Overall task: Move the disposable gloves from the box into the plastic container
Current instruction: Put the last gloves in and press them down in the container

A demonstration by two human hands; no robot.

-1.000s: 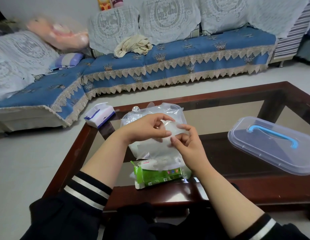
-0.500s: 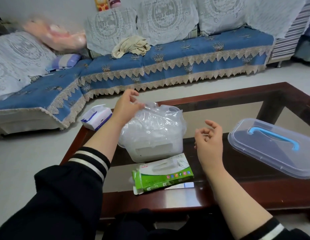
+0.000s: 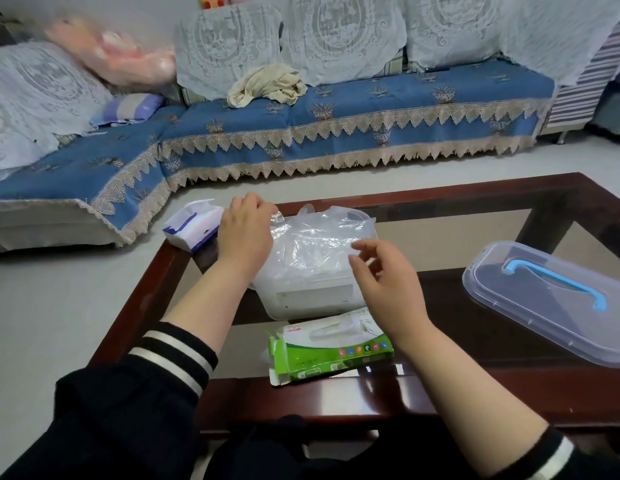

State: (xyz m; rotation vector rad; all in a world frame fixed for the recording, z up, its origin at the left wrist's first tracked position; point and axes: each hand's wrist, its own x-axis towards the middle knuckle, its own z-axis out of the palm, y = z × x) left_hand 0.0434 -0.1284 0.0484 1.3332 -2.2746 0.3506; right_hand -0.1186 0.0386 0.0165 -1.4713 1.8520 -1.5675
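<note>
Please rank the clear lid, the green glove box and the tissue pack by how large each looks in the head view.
1. clear lid
2. green glove box
3. tissue pack, though it lies farther away, so this is unsure

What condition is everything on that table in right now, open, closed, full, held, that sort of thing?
plastic container: open, heaped with clear gloves.
gloves: piled above the rim.
glove box: lying flat, end flap open.
lid: off, resting on the table to the right.
tissue pack: open on top.
left hand: fingers curled at the edge of the gloves.
right hand: relaxed, holding nothing.
</note>
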